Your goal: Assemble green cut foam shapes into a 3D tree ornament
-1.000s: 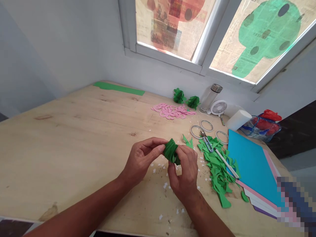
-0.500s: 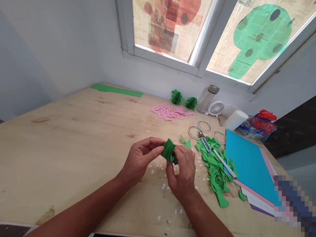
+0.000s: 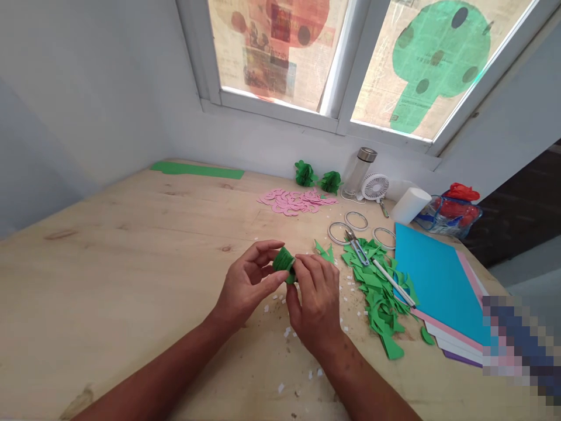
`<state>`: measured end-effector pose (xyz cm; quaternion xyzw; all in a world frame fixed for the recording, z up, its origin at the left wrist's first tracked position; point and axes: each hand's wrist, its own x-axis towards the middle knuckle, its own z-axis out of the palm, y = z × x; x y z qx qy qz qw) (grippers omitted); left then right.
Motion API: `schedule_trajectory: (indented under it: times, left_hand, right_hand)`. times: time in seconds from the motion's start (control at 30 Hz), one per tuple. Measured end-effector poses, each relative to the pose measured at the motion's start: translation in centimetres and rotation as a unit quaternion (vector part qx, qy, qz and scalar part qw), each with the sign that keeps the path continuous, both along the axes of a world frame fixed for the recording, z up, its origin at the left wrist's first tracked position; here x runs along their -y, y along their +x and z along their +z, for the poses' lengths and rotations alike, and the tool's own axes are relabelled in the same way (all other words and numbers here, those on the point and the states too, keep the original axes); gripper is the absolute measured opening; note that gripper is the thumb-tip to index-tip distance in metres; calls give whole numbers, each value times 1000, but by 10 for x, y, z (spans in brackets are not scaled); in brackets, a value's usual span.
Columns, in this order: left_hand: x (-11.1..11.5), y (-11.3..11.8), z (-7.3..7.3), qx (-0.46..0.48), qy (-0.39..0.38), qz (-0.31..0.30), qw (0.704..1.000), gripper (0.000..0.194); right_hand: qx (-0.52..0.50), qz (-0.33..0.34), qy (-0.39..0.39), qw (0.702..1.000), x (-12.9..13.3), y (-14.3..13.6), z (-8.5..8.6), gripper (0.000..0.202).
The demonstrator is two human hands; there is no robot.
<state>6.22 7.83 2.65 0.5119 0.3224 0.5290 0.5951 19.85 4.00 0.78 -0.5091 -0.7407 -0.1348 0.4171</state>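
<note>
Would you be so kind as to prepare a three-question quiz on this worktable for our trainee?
1. True or false: the small green paper bundle is between the left hand and the right hand.
2. What colour is the top sheet of the paper stack?
A) pink
B) blue
C) purple
3. How many pale rings lie near the snips?

Key:
1. True.
2. B.
3. Three.
</note>
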Motion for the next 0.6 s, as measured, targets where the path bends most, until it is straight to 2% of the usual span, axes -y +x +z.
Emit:
schedule_trajectory:
  times: [0.17, 0.3, 0.6]
  left_hand:
    - [-1, -1, 2, -36, 49, 7, 998, 29]
    - [-1, -2, 0, -76, 71, 14, 994, 28]
    - [0, -4, -6, -165, 140, 18, 976, 56]
  right_hand:
    - [-4, 12, -27, 1000, -1, 2, -1, 37]
    - [-9, 21, -36, 999, -1, 3, -2, 37]
    - [-14, 12, -40, 999, -2, 3, -4, 36]
